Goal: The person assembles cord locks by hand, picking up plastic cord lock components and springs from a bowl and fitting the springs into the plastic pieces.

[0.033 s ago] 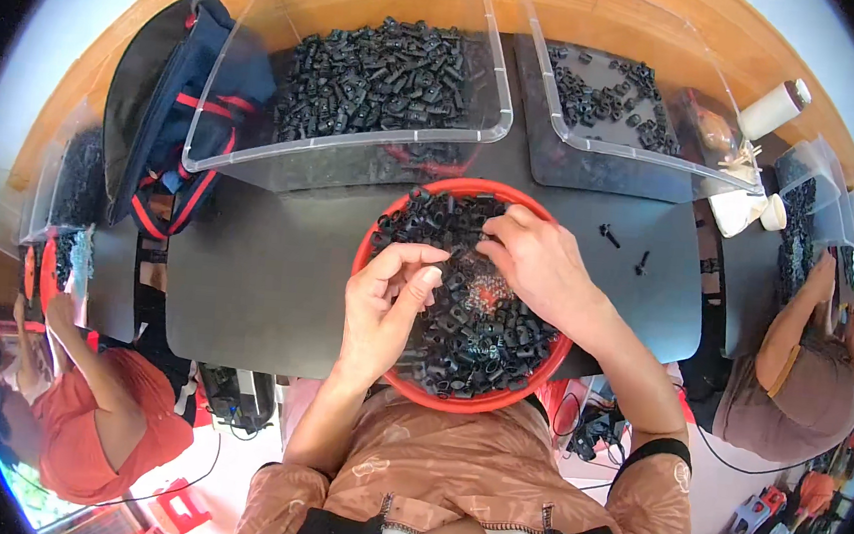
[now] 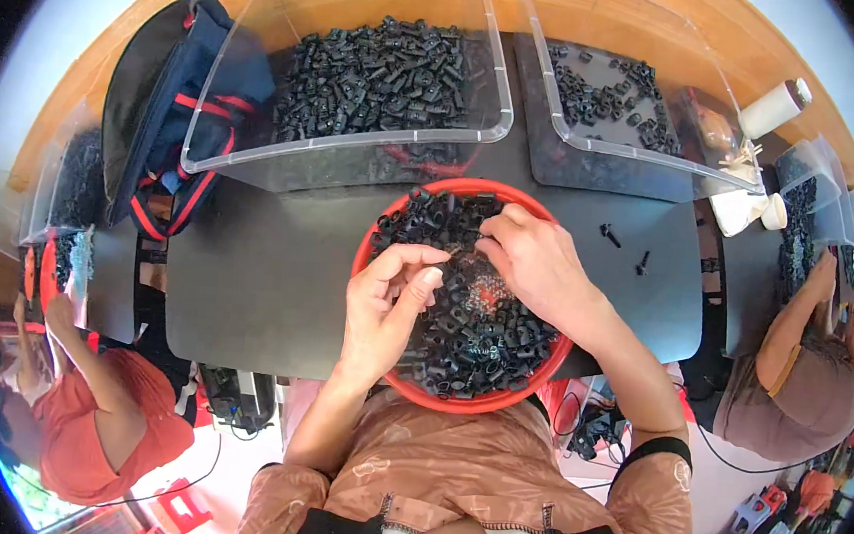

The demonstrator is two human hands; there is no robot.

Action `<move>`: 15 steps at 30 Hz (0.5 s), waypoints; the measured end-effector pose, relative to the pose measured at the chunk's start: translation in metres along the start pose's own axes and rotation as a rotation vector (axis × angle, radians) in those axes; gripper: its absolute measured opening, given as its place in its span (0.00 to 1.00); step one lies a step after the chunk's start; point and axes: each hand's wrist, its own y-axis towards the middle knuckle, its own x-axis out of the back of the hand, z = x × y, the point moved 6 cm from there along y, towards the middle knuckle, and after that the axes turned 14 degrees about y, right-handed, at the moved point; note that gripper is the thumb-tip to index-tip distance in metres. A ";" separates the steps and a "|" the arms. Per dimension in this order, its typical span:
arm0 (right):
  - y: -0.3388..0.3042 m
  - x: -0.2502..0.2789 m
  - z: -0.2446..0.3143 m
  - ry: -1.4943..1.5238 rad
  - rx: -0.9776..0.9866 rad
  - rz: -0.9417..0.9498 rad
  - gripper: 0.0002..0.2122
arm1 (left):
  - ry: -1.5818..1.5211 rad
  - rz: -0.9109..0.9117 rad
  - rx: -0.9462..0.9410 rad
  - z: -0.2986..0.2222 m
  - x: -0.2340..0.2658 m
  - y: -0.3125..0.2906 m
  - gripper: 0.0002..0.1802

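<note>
While two clear plastic bins stand along the far side of the dark worktop, a navy bag with red straps leans beside the left bin. That bin is heaped with black parts; the right bin holds a looser scatter of short black pieces. Beyond the right bin's outer side lies a tilted white bottle-shaped object. Two small black parts lie loose on the worktop, to the right of the red basin and well apart from it. A person in an orange-red top sits at the left, and another in a brown top at the right. Both bins stand beyond the basin, leaving its opening uncovered except by the wearer's hands.

The basin sits at the worktop's near edge, directly under both hands. The left hand is above its left part, thumb and forefinger a narrow gap apart; whether a tiny piece is at the fingertip cannot be told. The right hand reaches over the right part, fingers curled and nearly together, their grip hidden.

Inside the basin, glossy black hollow pieces lie jumbled around a patch of small silvery bits, with red showing through.
</note>
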 end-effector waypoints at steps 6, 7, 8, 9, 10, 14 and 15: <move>0.001 0.014 0.000 0.414 -0.085 -0.048 0.04 | -0.001 -0.003 0.002 0.001 -0.001 -0.001 0.09; -0.001 0.018 0.002 0.416 -0.089 -0.052 0.04 | -0.009 0.004 -0.003 0.001 -0.002 0.000 0.09; -0.004 0.017 -0.001 0.564 -0.209 -0.030 0.03 | -0.018 0.012 -0.009 0.000 -0.003 0.001 0.09; -0.009 0.015 -0.004 0.713 -0.329 -0.009 0.03 | -0.015 0.019 -0.008 -0.001 -0.004 0.002 0.09; -0.011 0.016 -0.002 0.716 -0.334 -0.014 0.03 | -0.009 0.036 0.010 -0.003 -0.005 0.002 0.09; -0.018 0.022 0.009 0.855 -0.246 -0.028 0.06 | 0.025 0.064 0.026 -0.010 -0.014 0.006 0.09; -0.020 0.023 0.012 0.838 -0.211 -0.015 0.06 | 0.031 0.071 0.029 -0.010 -0.017 0.008 0.09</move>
